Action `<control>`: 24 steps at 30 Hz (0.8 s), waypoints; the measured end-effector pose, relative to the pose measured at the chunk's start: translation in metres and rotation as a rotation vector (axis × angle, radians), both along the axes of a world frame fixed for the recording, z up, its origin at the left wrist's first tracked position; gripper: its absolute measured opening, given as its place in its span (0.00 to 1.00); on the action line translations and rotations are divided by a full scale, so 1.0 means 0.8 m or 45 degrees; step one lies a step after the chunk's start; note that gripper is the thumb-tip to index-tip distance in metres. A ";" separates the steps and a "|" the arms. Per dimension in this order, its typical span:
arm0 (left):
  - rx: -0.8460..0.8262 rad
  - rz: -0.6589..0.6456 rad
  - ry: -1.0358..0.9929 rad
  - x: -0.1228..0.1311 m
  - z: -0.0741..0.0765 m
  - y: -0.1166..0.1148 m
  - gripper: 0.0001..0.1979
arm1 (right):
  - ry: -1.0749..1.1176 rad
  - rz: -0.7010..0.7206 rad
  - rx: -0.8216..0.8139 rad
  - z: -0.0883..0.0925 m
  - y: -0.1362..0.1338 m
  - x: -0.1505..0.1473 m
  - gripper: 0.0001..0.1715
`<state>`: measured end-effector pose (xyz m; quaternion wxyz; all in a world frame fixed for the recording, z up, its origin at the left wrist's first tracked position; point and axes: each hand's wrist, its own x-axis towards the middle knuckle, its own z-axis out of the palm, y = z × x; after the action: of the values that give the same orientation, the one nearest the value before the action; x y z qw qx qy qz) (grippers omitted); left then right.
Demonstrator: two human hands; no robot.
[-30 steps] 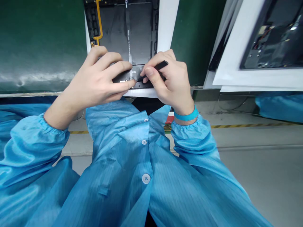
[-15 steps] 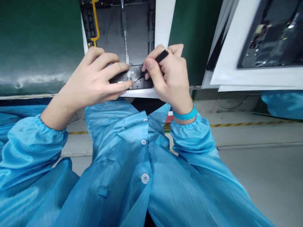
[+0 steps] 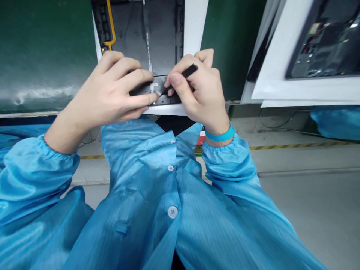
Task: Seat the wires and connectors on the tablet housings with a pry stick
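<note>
My right hand (image 3: pixel 194 90) is shut on a slim black pick-like tool (image 3: pixel 188 71), whose thin tip reaches down to a black flat part (image 3: pixel 168 99) at the lower edge of an opened device's dark back panel (image 3: pixel 164 37). My left hand (image 3: pixel 109 90) lies across that part, with its fingers over the left end and its thumb pressed near the middle. A thin ribbon cable (image 3: pixel 147 41) runs up the panel from beneath my fingers. Much of the black part is hidden by my hands.
The panel sits in a white frame (image 3: pixel 194 26) beside a green mat (image 3: pixel 47 56), and a yellow flex strip (image 3: pixel 110 22) runs along its left side. Another device in a white frame (image 3: pixel 323 48) stands at right. Below lie a grey floor and a yellow-black stripe (image 3: pixel 298 145).
The whole scene has drifted slightly up and left in view. Both hands keep their hold, and the tool's tip stays at the black part.
</note>
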<state>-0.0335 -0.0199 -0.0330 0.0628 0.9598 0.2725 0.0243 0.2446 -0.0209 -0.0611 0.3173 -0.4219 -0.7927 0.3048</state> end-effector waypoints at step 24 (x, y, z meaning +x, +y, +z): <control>-0.288 0.035 0.004 0.015 0.029 0.016 0.29 | -0.047 -0.043 -0.024 0.002 -0.006 0.000 0.27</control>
<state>-0.0216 -0.0074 -0.0102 0.1701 0.9428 0.2866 -0.0074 0.2444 -0.0260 -0.0595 0.3036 -0.4438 -0.7883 0.2989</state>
